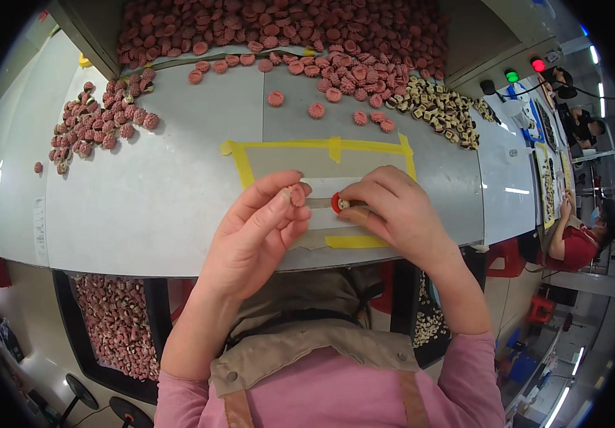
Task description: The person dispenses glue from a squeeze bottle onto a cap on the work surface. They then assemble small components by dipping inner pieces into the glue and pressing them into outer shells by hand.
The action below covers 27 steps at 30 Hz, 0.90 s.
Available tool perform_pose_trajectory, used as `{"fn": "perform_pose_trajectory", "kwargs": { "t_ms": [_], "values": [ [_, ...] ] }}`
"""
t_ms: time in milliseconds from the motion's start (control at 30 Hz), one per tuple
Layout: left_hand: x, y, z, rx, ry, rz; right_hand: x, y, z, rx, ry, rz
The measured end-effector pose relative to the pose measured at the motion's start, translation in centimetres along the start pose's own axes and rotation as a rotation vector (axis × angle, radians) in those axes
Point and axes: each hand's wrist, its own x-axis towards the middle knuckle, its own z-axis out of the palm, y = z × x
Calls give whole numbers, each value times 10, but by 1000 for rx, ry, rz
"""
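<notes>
Clock centred on the taped patch, 12 = far side of desk (179, 171); left hand (249, 222) comes in from 8, fingers closed on a pink bumpy piece (297, 195), pinched between thumb and fingertips, raised just 9 side of centre; piece is roundish, slightly longer along 12–6, bumpy rim showing on its 3 side, can't tell which way its hollow points; right hand (396, 210) comes in from 4, thumb and forefinger closed on a small cream piece (344, 204), fingertips pointing to 9; red ring (335, 202) sits against the cream piece's 9 side, its visible arc running along 12–6, can't tell if the fingers press on it too; narrow gap between the two hands, pink piece and red ring apart; yellow tape (286, 145) edges the patch, far strip across 12, side strips near 10 and 2; desk's near edge passes below both hands at 6, close to the wrists; widest stretch of desk surface runs from left hand out to 9, up to the pink-and-cream cluster (104, 121) at 10; 12 side bounded by the pink heap (286, 28), loose pink pieces (316, 110) strung out in front; cream-and-dark pile (439, 110) limits the 1–2 side.
</notes>
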Motion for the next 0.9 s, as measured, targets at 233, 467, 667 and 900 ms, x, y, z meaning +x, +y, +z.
{"fn": "perform_pose_trajectory", "kwargs": {
  "t_ms": [233,467,667,900],
  "values": [
    [-1,2,-5,34,-23,-7,0,-6,1,-30,19,32],
    [0,0,-9,-25,-35,1,3,-4,4,17,-1,63],
    [-1,1,-4,52,-40,-13,2,-4,5,47,-2,4],
    [-2,1,-5,32,-56,-21,1,-9,4,1,33,40]
  ]
}}
